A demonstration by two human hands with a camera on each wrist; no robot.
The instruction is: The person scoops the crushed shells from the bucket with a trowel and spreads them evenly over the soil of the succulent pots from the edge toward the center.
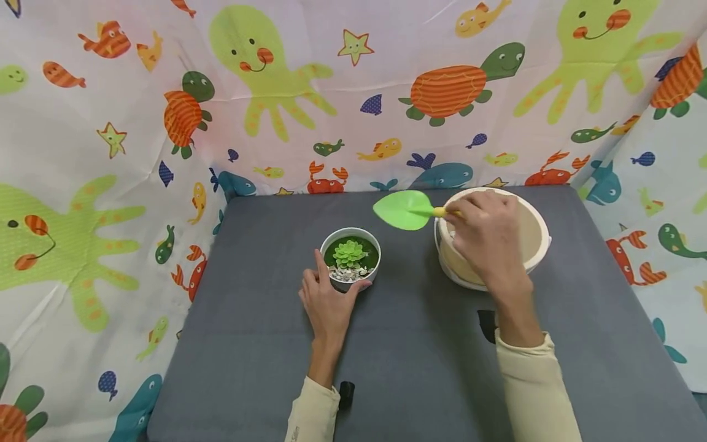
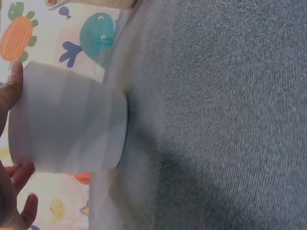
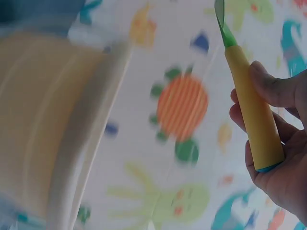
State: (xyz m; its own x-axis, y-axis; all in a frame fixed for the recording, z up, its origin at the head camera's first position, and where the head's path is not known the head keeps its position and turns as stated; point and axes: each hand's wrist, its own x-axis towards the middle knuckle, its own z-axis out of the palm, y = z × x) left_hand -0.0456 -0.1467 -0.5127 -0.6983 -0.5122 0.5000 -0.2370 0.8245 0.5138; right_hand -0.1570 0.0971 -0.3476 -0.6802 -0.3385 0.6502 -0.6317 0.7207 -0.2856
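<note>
My left hand [image 1: 327, 301] holds a small white plant pot [image 1: 378, 263] near its rim, thumb on one side and fingers on the other. The pot stands upright on the grey table; inside it are a green succulent [image 1: 349, 253] and pale pebbles [image 1: 345, 274]. In the left wrist view, the white pot's side [image 2: 72, 120] shows between thumb and fingers. My right hand [image 1: 488, 236] grips a toy trowel by its yellow handle [image 3: 254, 110]. The trowel's green blade [image 1: 405, 210] points left, between the small pot and a large cream pot [image 1: 533, 230]. The right hand overlaps the large pot's opening.
The grey cloth-covered table [image 1: 248, 344] carries both pots. Behind and at the sides hangs a curtain [image 1: 342, 80] printed with sea animals. Dark bands or straps [image 1: 346, 396] show by both wrists. The large pot's rim [image 3: 91, 143] is close to the right wrist camera.
</note>
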